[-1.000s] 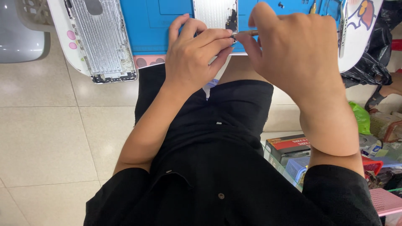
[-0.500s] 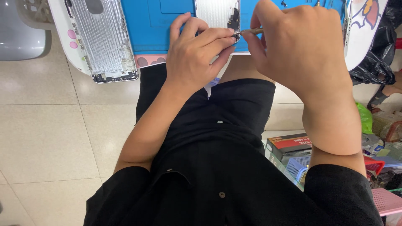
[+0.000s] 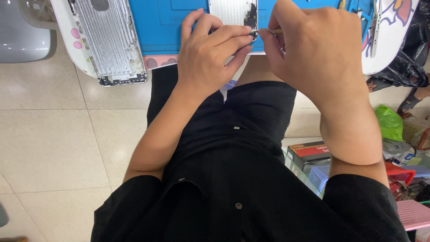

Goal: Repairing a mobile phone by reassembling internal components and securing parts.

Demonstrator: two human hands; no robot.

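Silver phone shell (image 3: 233,11) lies on the blue mat (image 3: 179,22) at the far edge, pinned by the left hand (image 3: 210,56) so the right hand (image 3: 318,54), pinching a thin tool (image 3: 271,31), can work its corner.

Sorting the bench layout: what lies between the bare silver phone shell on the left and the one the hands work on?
In the head view, only bare blue mat separates the left shell from the held shell.

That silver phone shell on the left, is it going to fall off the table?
Maybe. The silver phone shell lies apart from both hands, its lower end poking past the blue mat and the table edge. Nothing looks spilled.
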